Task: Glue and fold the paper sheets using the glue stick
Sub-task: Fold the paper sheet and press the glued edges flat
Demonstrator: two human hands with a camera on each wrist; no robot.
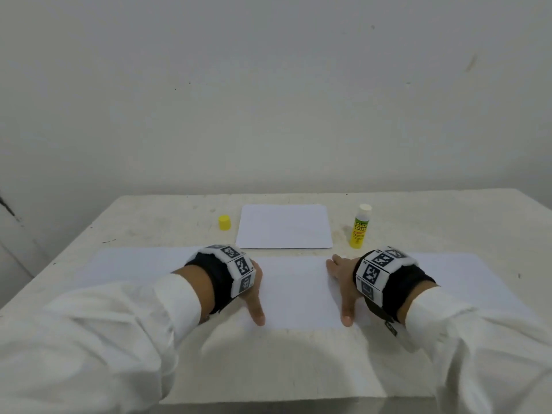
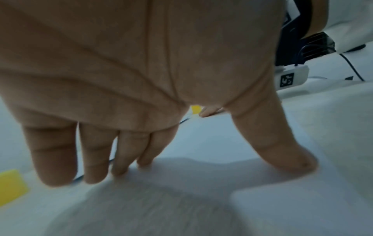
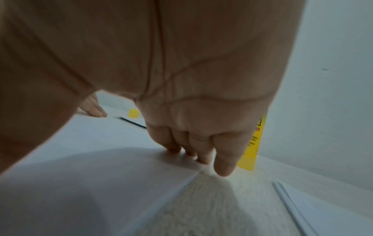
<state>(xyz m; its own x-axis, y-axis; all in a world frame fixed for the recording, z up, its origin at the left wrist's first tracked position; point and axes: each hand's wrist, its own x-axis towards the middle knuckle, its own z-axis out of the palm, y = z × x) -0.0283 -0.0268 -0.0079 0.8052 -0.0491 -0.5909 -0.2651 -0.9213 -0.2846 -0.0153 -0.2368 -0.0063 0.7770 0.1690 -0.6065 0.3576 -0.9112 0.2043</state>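
Observation:
A white paper sheet (image 1: 298,297) lies in front of me in the middle of the table. My left hand (image 1: 254,294) presses flat on its left edge, with straight fingers (image 2: 121,151) and a spread thumb. On the sheet's right edge my right hand (image 1: 340,289) lies flat, its fingers (image 3: 191,143) at the far corner. An uncapped yellow glue stick (image 1: 360,227) (image 3: 253,143) stands just beyond the right hand. Its yellow cap (image 1: 224,222) (image 2: 10,186) (image 3: 133,113) sits at the back left. Neither hand holds anything.
A smaller white sheet (image 1: 283,227) lies at the back between cap and glue stick. More sheets lie to the left (image 1: 125,264) and to the right (image 1: 454,273) of the centre one. The table (image 1: 268,369) backs onto a pale wall.

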